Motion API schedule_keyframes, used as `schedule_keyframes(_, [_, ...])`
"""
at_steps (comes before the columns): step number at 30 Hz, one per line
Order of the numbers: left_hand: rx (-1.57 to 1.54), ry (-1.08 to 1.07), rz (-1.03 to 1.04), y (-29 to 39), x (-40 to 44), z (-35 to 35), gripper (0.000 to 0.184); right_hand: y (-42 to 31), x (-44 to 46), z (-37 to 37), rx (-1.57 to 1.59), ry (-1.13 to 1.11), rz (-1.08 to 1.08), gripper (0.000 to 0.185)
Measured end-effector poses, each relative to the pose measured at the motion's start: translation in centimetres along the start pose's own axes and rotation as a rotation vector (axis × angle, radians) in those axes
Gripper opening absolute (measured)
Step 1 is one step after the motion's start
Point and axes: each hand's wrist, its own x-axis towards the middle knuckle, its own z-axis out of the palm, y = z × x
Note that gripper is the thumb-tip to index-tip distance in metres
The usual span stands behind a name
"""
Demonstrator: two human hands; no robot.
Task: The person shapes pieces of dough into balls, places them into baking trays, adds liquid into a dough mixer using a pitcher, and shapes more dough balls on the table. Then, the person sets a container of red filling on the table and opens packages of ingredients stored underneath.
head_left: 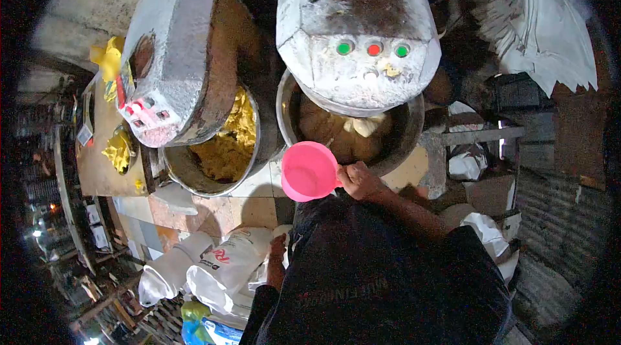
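A pink plastic dipper point(309, 171) is held by its handle in my right hand point(359, 181), whose fingers are closed round it. It is at the near rim of the right mixer's metal bowl point(414, 126). Inside that bowl lies a brown mass point(323, 130) with a pale lump point(365, 125) on it; the mixer head hides the back of the bowl. My left hand point(277, 251) hangs low at my side, close to the white sacks point(236, 254). Its fingers are dark and indistinct, and I cannot tell whether it touches a sack.
The right mixer head point(369, 41) carries green and red buttons. To its left stands another mixer point(174, 47), with yellow dough point(223, 151) in its bowl. A wooden table point(103, 164) holds yellow scraps at far left. White bags point(469, 162) sit on a right-hand shelf.
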Motion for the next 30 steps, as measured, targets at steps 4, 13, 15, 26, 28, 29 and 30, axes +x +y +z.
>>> schedule_keyframes(4, [0.078, -0.039, 0.122, -7.2, 2.2, -1.4, 0.032, 0.3, 1.0, -1.1, -0.02, -0.155, 0.0, 0.029])
schedule_keyframes(13, [0.171, -0.025, 0.158, -11.4, 0.0, -2.6, 0.034, -3.3, 15.6, -9.5, 0.171, -0.431, 0.535, 0.03])
schedule_keyframes(15, [-0.458, 0.026, -0.015, -9.9, -0.8, -2.0, 0.031, -3.8, 18.3, -9.6, 0.194, -0.198, 0.356, 0.03])
schedule_keyframes(26, [-0.481, 0.203, 0.032, -17.6, 1.7, -8.9, 0.029, -7.8, 39.1, -9.2, 0.328, -0.273, 0.534, 0.038])
schedule_keyframes(28, [-0.652, 0.195, -0.092, -19.6, 1.8, -10.3, 0.029, -8.3, 43.1, -8.1, 0.373, -0.273, 0.661, 0.039])
schedule_keyframes(29, [-0.723, 0.206, -0.076, -19.4, -0.2, -11.7, 0.028, -8.9, 44.9, -7.4, 0.367, -0.269, 0.643, 0.039])
schedule_keyframes(30, [-0.733, 0.252, -0.309, -18.6, -0.7, -12.9, 0.029, -9.6, 46.6, -6.6, 0.408, -0.235, 0.708, 0.04])
